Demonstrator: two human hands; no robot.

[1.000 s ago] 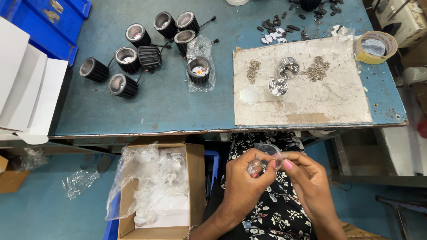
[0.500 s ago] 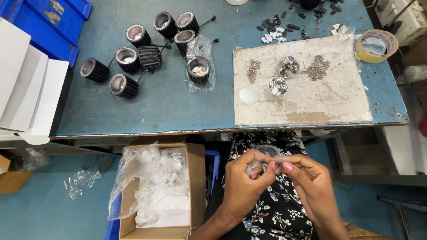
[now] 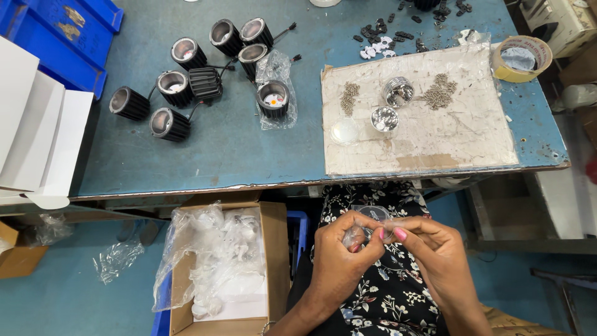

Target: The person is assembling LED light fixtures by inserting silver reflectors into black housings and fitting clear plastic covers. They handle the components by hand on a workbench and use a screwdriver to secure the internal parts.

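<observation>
Down over the lap, below the table (image 3: 249, 155) edge, the left hand (image 3: 342, 255) and right hand (image 3: 429, 249) meet, fingertips pinched together on a small clear plastic bag (image 3: 367, 227) held between them. Just to the left stands an open cardboard box (image 3: 273, 261) stuffed with more clear bags. Up on the table sit black round lamp housings (image 3: 168, 124) and a worn board (image 3: 448, 137) with screws.
</observation>
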